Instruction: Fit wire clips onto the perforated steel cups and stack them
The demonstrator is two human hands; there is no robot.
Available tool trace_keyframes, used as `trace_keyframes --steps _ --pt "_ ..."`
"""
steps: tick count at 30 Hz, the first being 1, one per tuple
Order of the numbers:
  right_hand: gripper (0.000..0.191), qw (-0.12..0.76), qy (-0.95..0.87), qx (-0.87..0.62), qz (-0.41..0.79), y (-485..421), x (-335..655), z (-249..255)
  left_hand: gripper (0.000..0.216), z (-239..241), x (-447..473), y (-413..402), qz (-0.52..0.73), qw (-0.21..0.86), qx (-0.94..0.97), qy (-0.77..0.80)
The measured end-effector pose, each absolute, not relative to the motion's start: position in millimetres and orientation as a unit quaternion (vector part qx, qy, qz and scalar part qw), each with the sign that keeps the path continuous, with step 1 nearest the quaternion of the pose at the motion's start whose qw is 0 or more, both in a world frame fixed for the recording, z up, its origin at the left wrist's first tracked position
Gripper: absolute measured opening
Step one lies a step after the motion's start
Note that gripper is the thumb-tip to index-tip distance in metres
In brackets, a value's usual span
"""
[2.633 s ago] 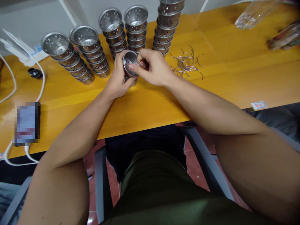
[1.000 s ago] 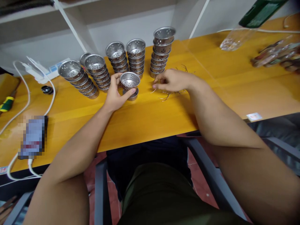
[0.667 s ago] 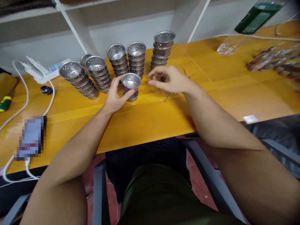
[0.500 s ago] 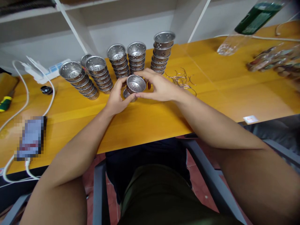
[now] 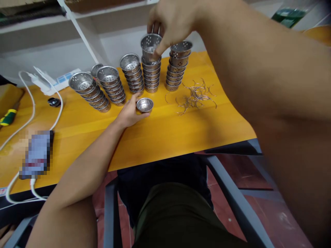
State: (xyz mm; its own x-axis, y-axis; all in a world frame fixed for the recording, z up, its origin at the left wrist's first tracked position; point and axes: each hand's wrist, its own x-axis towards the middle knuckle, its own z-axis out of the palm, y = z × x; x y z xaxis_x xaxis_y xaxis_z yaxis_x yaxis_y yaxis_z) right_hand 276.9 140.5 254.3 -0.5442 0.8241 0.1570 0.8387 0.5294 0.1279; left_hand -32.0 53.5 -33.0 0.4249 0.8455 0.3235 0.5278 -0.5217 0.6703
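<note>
My right hand (image 5: 173, 26) grips the rim of a perforated metal cup (image 5: 150, 43), thumb on the near side and fingers behind. That cup sits at the top of a stack of similar cups (image 5: 151, 74); whether it is fully nested is unclear. Lower down, my left hand (image 5: 130, 112) curls around a single small perforated cup (image 5: 144, 105) standing upright on the yellow table, thumb in front and fingertips at its left side.
More cup stacks stand left (image 5: 89, 91) and right (image 5: 178, 67) of it. Loose bent wires (image 5: 196, 96) lie right of centre. A phone (image 5: 37, 155), white cables, a power strip (image 5: 51, 82) and a green-yellow handle (image 5: 8, 117) are at left. Shelving rises behind.
My right hand has left the front cups and risen to the back stack with a metal cup. My left hand stays low, now around the lone cup that was underneath.
</note>
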Motion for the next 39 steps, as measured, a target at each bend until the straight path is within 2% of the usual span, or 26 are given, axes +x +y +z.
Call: trace_keyframes --steps 3,9,17,21,23,24,26,27,29,30,34,39 --pt "0.096 -0.018 -0.869 -0.483 -0.104 142.4 260.0 256.1 0.116 -18.4 -27.3 44.9 0.340 0.222 0.811 0.421" --pt "0.097 -0.018 -0.869 -0.478 -0.126 143.3 262.1 248.1 0.092 -1.3 -19.2 33.3 0.370 0.143 0.824 0.405" --pt "0.116 -0.030 -0.871 -0.471 -0.138 162.6 260.3 243.4 0.084 -4.3 -21.2 34.2 0.370 0.150 0.823 0.405" --pt "0.121 -0.006 -0.858 -0.510 -0.061 145.8 266.0 241.6 0.083 -5.2 -20.4 34.5 0.383 0.141 0.818 0.405" --pt "0.111 0.086 -0.861 -0.500 -0.036 123.0 270.6 236.5 0.085 -6.1 -20.2 34.9 0.395 0.134 0.816 0.400" --pt "0.097 0.151 -0.871 -0.466 -0.031 109.1 272.2 231.2 0.085 -6.6 -20.2 35.1 0.400 0.129 0.817 0.396" --pt "0.049 0.251 -0.891 -0.377 -0.005 80.4 273.2 212.6 0.086 -7.9 -20.3 35.7 0.406 0.122 0.821 0.382" --pt "0.036 0.255 -0.912 -0.319 0.041 67.1 272.4 198.7 0.086 -8.9 -20.3 36.1 0.409 0.127 0.824 0.372" --pt "0.035 0.182 -0.948 -0.210 0.156 45.7 268.9 163.1 0.089 -11.3 -20.3 36.9 0.412 0.156 0.827 0.349" --pt "0.032 0.164 -0.953 -0.184 0.173 38.1 266.7 142.7 0.091 -12.6 -20.3 37.3 0.411 0.176 0.827 0.340" --pt "0.038 0.207 -0.949 -0.172 0.164 26.4 262.5 72.8 0.091 -16.2 -20.9 37.9 0.398 0.219 0.830 0.324" --pt "0.007 0.237 -0.938 -0.182 0.176 27.2 269.0 55.1 0.093 -15.3 -20.9 37.3 0.378 0.216 0.847 0.305"
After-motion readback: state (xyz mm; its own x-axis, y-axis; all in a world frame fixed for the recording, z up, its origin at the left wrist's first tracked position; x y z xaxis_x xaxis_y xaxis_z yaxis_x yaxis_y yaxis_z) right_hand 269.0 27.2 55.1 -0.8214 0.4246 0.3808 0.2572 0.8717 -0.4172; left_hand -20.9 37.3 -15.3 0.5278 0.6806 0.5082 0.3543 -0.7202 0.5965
